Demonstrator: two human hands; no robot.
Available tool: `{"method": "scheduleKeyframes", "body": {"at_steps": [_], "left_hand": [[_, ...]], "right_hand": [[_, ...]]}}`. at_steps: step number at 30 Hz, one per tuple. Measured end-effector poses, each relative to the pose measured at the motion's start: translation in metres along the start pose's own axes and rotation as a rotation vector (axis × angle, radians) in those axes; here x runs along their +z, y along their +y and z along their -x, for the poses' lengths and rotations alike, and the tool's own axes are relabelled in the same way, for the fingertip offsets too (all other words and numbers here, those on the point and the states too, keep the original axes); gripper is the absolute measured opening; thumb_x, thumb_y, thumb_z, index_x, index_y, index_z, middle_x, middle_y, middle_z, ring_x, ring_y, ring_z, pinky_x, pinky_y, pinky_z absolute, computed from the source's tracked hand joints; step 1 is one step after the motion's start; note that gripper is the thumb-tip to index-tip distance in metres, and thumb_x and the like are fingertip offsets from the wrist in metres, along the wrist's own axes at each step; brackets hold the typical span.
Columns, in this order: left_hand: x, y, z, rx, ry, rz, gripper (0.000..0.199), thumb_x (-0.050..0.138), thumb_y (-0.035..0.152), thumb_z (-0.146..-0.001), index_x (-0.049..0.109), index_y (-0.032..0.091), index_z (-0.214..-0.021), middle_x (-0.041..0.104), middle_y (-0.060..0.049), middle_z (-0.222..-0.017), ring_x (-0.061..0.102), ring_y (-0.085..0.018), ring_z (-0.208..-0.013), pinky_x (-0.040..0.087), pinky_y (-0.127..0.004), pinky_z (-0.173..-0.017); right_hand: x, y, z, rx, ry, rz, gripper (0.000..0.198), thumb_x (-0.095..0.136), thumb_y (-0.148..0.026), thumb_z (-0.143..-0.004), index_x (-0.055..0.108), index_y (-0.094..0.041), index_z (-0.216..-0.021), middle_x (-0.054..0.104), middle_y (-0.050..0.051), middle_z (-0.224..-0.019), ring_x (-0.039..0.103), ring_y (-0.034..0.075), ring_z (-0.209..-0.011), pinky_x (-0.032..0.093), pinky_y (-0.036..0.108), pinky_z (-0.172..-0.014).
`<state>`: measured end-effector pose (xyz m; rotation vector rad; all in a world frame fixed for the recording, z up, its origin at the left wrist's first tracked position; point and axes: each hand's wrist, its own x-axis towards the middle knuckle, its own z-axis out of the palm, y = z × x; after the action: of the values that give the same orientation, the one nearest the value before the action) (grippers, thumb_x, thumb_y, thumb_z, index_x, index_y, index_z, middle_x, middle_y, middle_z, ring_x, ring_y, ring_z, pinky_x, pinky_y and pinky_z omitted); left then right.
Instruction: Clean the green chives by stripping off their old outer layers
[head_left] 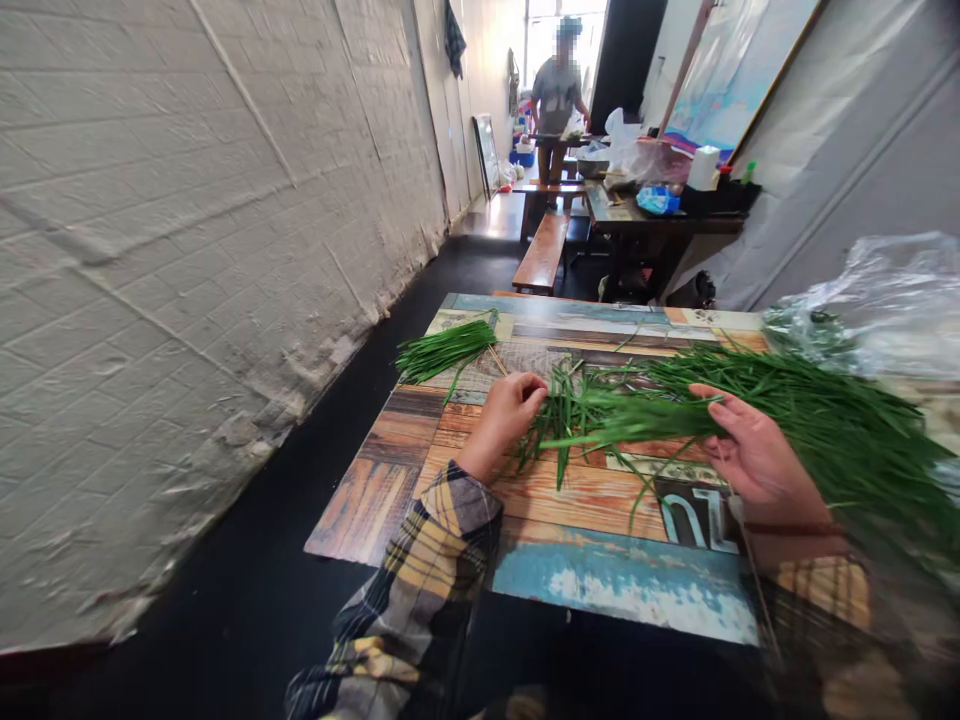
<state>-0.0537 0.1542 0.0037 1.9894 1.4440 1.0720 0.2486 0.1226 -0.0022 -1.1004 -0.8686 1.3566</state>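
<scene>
Right hand (757, 445) in the action, and it's gripping a blurred bunch of green stalks (645, 418) between thumb and fingers, held out leftward over the middle of the patchwork tabletop (360, 500)! The left hand (514, 412) is closed in a pinch beside loose stalks (562, 415); whether it has one caught, I cannot tell. Over to the left, a neat bundle (446, 350) lies near the table's edge, while a big pile of stalks (832, 420) spreads across the right. Containers now: at the far right, a clear plastic bag (907, 300), crumpled, with greenery showing through at its left end. On the far table, a dark tray (712, 200) carries a white box (703, 168) and red and green tops, a blue packet (658, 200) just left of it.
</scene>
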Motion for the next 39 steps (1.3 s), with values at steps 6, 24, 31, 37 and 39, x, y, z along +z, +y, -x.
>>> {"method": "scheduleKeyframes", "body": {"at_steps": [6,24,31,37,39], "left_hand": [[0.004,0.005,0.007,0.198,-0.307,-0.156,0.019,0.051,0.014,-0.08,0.069,0.015,-0.086,0.064,-0.005,-0.083,0.057,-0.014,-0.075,0.043,-0.023,-0.069],[0.0,0.009,0.026,0.341,-0.404,-0.584,0.02,0.047,0.013,-0.081,0.067,0.018,-0.086,0.059,-0.008,-0.083,0.055,-0.019,-0.078,0.043,-0.029,-0.073],[0.007,0.011,0.015,0.357,-0.278,-0.419,0.017,0.05,0.014,-0.081,0.064,0.015,-0.072,0.058,-0.009,-0.084,0.053,-0.019,-0.085,0.042,-0.031,-0.079],[0.009,0.011,0.005,0.123,-0.026,0.253,0.008,0.052,0.016,-0.076,0.056,0.015,-0.07,0.057,-0.002,-0.073,0.053,-0.013,-0.072,0.042,-0.024,-0.069],[0.011,0.011,0.004,0.011,-0.059,0.473,0.005,0.052,0.018,-0.074,0.055,0.015,-0.073,0.055,0.001,-0.066,0.051,-0.01,-0.062,0.04,-0.021,-0.06]], "right_hand": [[-0.004,0.003,0.006,0.026,0.057,-0.15,0.031,0.076,-0.026,-0.067,0.071,-0.024,-0.098,0.062,0.0,-0.084,0.044,0.002,-0.046,0.039,0.01,-0.037],[0.033,0.049,0.052,-0.002,-0.075,0.128,0.028,0.07,-0.038,-0.074,0.069,-0.024,-0.098,0.061,-0.001,-0.082,0.04,0.003,-0.047,0.035,0.015,-0.04],[0.032,0.053,0.049,-0.04,-0.045,0.116,0.029,0.071,-0.038,-0.072,0.07,-0.026,-0.099,0.063,0.001,-0.097,0.046,0.006,-0.054,0.041,0.017,-0.042],[0.034,0.05,0.052,-0.047,-0.04,0.11,0.029,0.07,-0.037,-0.073,0.07,-0.026,-0.1,0.061,0.001,-0.096,0.046,0.006,-0.056,0.043,0.016,-0.045],[0.036,0.048,0.053,-0.055,-0.034,0.117,0.03,0.07,-0.037,-0.073,0.069,-0.025,-0.101,0.061,0.001,-0.097,0.045,0.005,-0.054,0.041,0.017,-0.044]]}}
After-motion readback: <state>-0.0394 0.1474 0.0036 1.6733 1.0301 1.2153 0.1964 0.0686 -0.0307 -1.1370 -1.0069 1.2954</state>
